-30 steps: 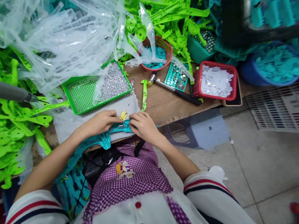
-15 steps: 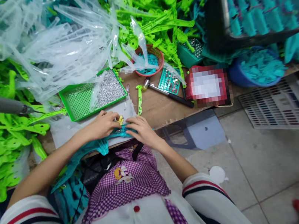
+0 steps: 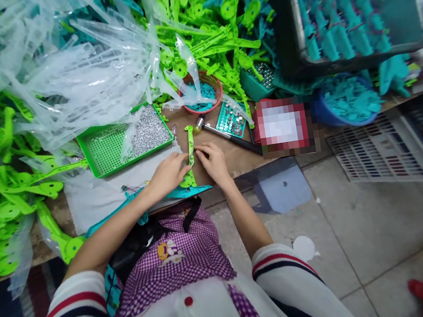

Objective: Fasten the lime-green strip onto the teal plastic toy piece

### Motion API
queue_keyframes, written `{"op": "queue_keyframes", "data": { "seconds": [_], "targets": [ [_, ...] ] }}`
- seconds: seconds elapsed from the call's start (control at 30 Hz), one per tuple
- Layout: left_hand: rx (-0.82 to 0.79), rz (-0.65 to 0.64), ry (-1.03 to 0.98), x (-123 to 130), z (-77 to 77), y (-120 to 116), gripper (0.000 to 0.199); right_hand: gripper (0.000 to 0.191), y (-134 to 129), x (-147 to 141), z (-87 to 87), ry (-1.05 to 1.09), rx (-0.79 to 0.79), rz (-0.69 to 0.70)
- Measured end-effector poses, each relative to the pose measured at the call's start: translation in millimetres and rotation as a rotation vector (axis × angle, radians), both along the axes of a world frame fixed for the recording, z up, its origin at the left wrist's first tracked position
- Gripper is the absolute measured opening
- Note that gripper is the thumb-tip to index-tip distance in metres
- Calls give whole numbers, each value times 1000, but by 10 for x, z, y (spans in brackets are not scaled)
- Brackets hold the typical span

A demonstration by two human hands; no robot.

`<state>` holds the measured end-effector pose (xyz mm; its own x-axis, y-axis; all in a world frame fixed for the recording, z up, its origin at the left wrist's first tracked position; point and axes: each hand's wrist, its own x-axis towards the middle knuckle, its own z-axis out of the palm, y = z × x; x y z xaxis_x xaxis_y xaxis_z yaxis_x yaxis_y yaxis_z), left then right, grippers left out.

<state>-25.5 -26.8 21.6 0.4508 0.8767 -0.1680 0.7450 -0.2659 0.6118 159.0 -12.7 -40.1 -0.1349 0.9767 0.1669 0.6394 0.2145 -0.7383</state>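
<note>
A slim green plastic strip (image 3: pixel 190 153) is laid on the worktop (image 3: pixel 231 158), its long axis running away from the body. Its near end is pinched in the closed grip of the left hand (image 3: pixel 169 172); the right hand (image 3: pixel 211 159) is closed on its side edge.

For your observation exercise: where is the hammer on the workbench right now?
In the head view, the hammer lies on the wooden bench just beyond the right hand, between the red basket and the small teal tray.
</note>
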Motion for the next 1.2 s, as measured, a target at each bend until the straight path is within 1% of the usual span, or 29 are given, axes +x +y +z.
{"op": "queue_keyframes", "data": {
  "seconds": [0.13, 0.27, 0.33, 0.4, 0.5, 0.57, 0.63, 0.73, 0.83, 0.97, 1.07, 1.17, 1.2],
  "targets": [
    [-7, 11, -4, 154, -82, 281, 38, 33, -10, 3, -40, -72, 42, 43],
    [-131, 42, -89, 169, -193, 459, 46, 34, 18, 24, 7, -295, 85, 115],
    [-205, 70, -168, 147, -251, 488, 49, 34, 78, 31, 52, -399, 86, 175],
    [-253, 97, -253, 117, -295, 490, 50, 34, 152, 44, 92, -451, 78, 240],
    [-293, 132, -391, 77, -333, 475, 50, 34, 228, 77, 121, -428, 62, 298],
    [-308, 164, -465, 67, -341, 475, 46, 34, 239, 100, 119, -384, 54, 309],
    [-311, 195, -487, 80, -335, 492, 36, 35, 231, 112, 108, -354, 51, 300],
    [-267, 229, -424, 133, -307, 531, 25, 34, 210, 106, 83, -337, 44, 277],
    [-206, 264, -348, 191, -287, 552, 25, 34, 178, 88, 53, -301, 34, 261],
    [-189, 302, -347, 218, -300, 546, 26, 33, 97, 121, 59, -169, 38, 220],
    [-226, 315, -384, 213, -318, 548, 26, 33, 41, 204, 200, -36, 55, 115],
    [-278, 306, -410, 211, -321, 567, 27, 33, -6, 247, 459, -6, 121, -26],
    [-288, 302, -416, 212, -319, 574, 27, 32, -31, 235, 543, -29, 145, -25]
  ]
}}
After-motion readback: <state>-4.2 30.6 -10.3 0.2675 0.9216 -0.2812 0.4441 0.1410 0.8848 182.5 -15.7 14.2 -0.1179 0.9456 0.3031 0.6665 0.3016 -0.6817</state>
